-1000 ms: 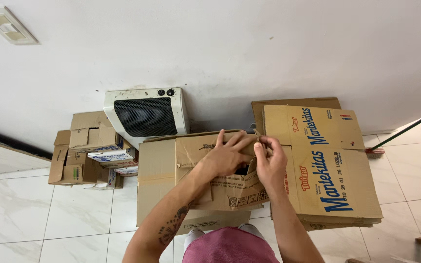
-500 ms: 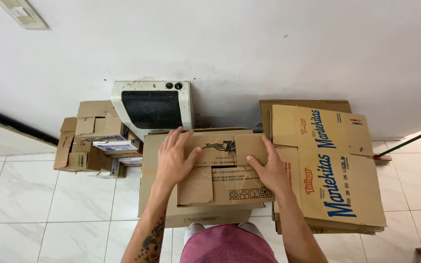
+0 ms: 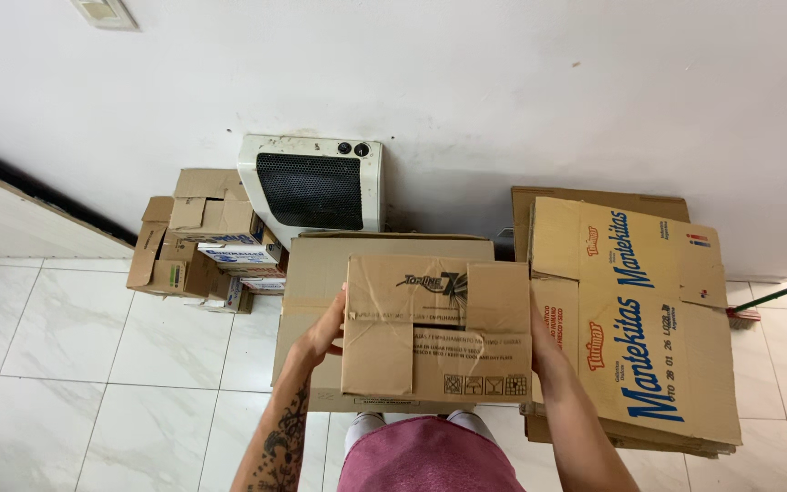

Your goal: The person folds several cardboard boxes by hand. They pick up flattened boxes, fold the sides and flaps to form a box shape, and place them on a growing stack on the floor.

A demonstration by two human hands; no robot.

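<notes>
I hold a small brown cardboard box with its flaps folded closed, lifted just above a larger brown box that stands on the floor. My left hand grips the small box's left side. My right hand grips its right side and is mostly hidden behind it. Both forearms reach up from the bottom of the view.
A stack of flattened yellow-brown cartons lies on the right. A white wall heater stands against the wall behind. Several small open boxes sit at the left on the white tiled floor. A broom lies at far right.
My hands went from working the flaps at the top of the box to pressing them flat, then slid to its two sides. The box now shows closed and slightly raised.
</notes>
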